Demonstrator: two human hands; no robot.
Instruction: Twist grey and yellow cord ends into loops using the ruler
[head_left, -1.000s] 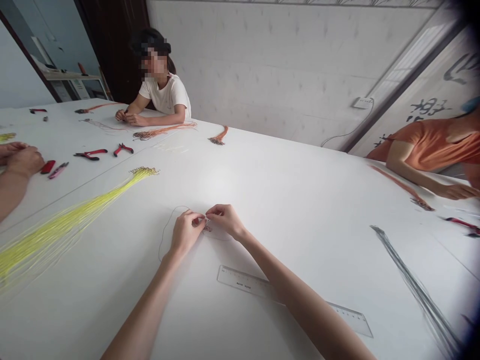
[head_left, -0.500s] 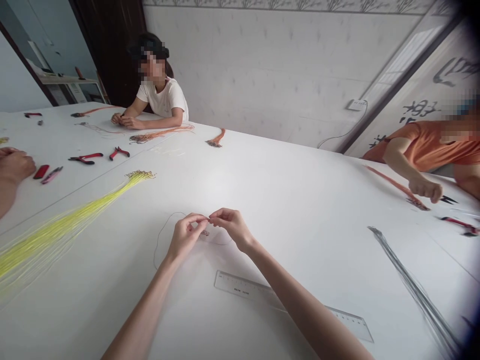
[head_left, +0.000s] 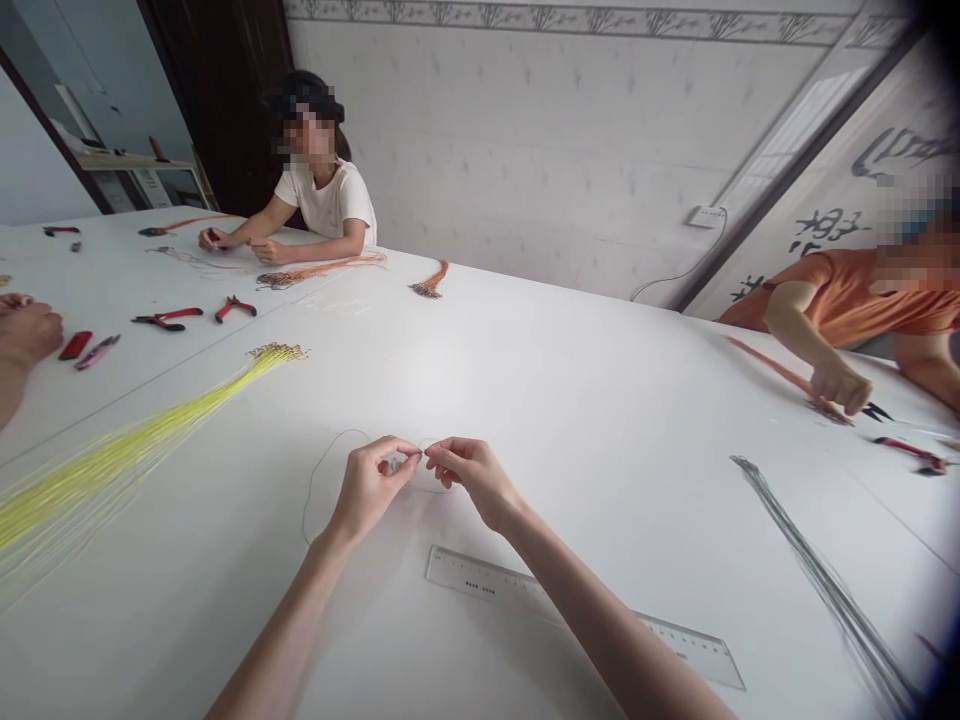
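A thin grey cord [head_left: 309,490] loops out on the left of my hands and runs between them. My left hand [head_left: 375,480] is closed, its thumb and forefinger pinching the cord near one end, with a small coil partly seen inside the fingers. Fingertip to fingertip with it, my right hand [head_left: 469,470] also pinches the cord. What exactly sits between the tips is too small to make out. Under my right forearm lies a clear ruler [head_left: 480,578], partly covered by the arm.
A yellow cord bundle [head_left: 187,410] lies left, a grey cord bundle [head_left: 795,540] right. Red-handled pliers [head_left: 169,319] and an orange cord bundle [head_left: 427,282] lie farther back. One co-worker [head_left: 330,205] sits across the table; another [head_left: 832,300], at right, holds black-tipped pliers. A third person's hand [head_left: 30,330] rests at left.
My hands have come slightly lower in view, still pinching, and the fingertips are a little apart. The co-worker across has spread their hands apart.
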